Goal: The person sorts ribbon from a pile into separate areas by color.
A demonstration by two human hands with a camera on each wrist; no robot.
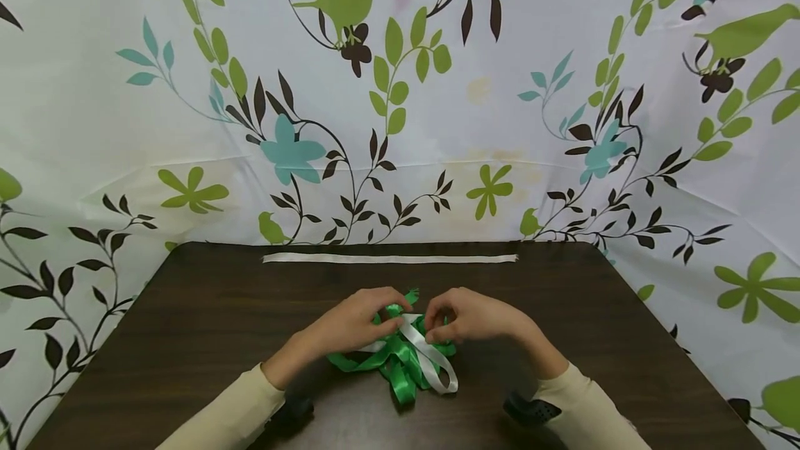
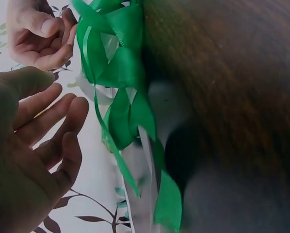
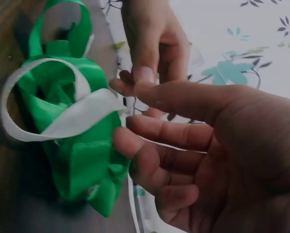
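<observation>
A tangled heap of shiny green ribbon (image 1: 403,377) and white ribbon (image 1: 431,360) lies on the dark table. My left hand (image 1: 365,321) hovers at the heap's left side, its fingers loosely bent; the left wrist view shows nothing in that hand (image 2: 43,141). From the right, my right hand (image 1: 471,318) reaches over the heap with bent fingers. In the right wrist view, a gap shows between thumb and forefinger of this hand (image 3: 184,131), with the loop of white ribbon (image 3: 82,119) close to the fingertips. Both hands' fingertips face each other above the green ribbon (image 3: 87,160).
A straight white strip (image 1: 390,258) lies along the far edge of the dark wooden table (image 1: 219,297). Behind the table hangs a white cloth (image 1: 437,123) printed with leaves, flowers and birds. Dark devices (image 1: 528,408) sit at the wrists by the pale sleeves.
</observation>
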